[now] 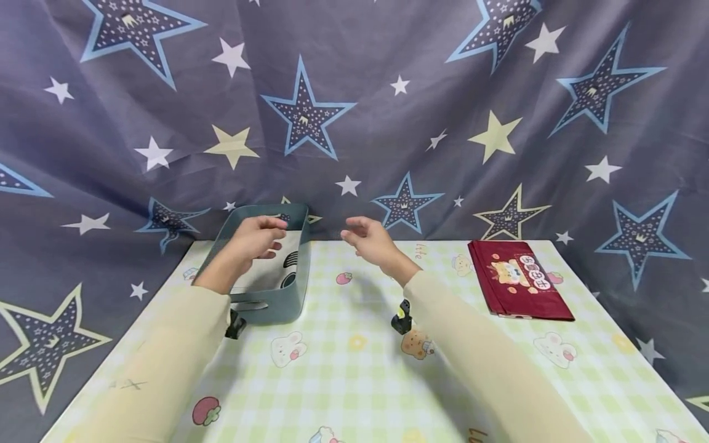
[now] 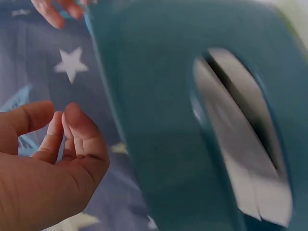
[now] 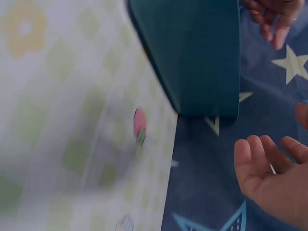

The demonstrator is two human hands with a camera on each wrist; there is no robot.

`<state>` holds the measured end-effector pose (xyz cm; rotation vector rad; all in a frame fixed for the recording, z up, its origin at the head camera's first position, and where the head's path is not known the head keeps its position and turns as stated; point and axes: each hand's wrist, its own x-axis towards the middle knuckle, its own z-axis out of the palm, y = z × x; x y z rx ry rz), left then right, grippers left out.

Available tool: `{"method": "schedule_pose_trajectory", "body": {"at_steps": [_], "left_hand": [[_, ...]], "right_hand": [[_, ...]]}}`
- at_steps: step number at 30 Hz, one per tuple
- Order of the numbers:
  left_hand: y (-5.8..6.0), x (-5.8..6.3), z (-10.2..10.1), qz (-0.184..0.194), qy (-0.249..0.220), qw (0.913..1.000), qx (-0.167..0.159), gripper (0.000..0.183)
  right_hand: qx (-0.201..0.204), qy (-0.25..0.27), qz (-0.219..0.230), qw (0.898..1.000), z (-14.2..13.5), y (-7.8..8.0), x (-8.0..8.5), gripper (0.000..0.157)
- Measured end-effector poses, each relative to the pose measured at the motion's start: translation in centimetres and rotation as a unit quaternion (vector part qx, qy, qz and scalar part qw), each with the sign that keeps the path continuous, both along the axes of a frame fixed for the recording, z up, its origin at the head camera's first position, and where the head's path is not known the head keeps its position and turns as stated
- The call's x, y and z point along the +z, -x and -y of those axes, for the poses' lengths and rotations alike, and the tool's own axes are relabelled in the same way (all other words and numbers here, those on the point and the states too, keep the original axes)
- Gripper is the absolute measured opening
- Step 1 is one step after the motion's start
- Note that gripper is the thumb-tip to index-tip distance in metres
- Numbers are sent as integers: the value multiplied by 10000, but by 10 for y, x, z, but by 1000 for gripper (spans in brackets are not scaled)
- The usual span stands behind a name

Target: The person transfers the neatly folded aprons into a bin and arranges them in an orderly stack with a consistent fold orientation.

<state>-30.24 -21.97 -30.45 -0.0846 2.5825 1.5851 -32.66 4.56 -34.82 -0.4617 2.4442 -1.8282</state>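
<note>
A dark teal storage bin (image 1: 284,309) stands at the back left of the table. In it lies a cream thing with black prints (image 1: 274,261), probably folded cloth; pale folds (image 2: 240,139) show through the handle slot in the left wrist view. My left hand (image 1: 256,240) hovers over the bin with loosely bent fingers and holds nothing. To the right of the bin, my right hand (image 1: 378,243) hangs above the table, its fingers relaxed and nothing in them. A folded dark red cloth item (image 1: 498,295) with a cartoon print lies farther right, apart from both hands.
A green-and-white checked tablecloth (image 1: 332,381) with cartoon prints covers the table. Behind the table and at its sides hangs a dark grey-blue curtain (image 1: 354,37) with stars. Small black wrist devices (image 1: 402,317) show below both forearms.
</note>
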Motion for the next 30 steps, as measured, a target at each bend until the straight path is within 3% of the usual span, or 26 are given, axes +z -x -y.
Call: {"method": "schedule_pose_trajectory", "body": {"at_steps": [10, 23, 30], "left_hand": [[10, -5, -62, 46, -245, 9992, -325, 28], [19, -49, -134, 237, -926, 9928, -716, 23], [16, -65, -165, 578, -1410, 9854, -757, 23]], "right_hand": [[-198, -988, -441, 9939, -59, 4, -21, 50], [-708, -1559, -689, 9828, -142, 0, -46, 56], [-772, -1835, -434, 9790, -191, -3, -49, 66]]}}
